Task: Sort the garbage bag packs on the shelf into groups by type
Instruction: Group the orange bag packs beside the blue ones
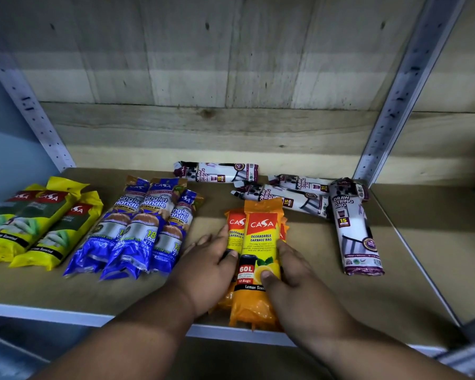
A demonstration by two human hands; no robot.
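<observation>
right hand (291,281): grips the top orange pack (261,242) from its right side, thumb pressed on the lemon print, fingers wrapped round the far edge
left hand (206,267): on the left orange pack (235,229), thumb across its front, fingers spread flat on the shelf board (327,270) beside it; looks like a pinch on the pack edge
orange group: packs stacked and overlapping at front centre, lower ends reaching the shelf's front edge; label reads degradable garbage bag, 60L, lemon scented; a third orange pack barely shows behind the top one
blue packs (137,229): three singlet-handle packs side by side, just left of the left hand, touching each other
yellow packs (36,223): three at far left, overlapping
white draw-string packs (285,197): four at back right, loose, at mixed angles; one (354,231) lies lengthwise, well right of the orange group
frame: metal uprights (403,100) on both sides, wood panel (203,78) behind
</observation>
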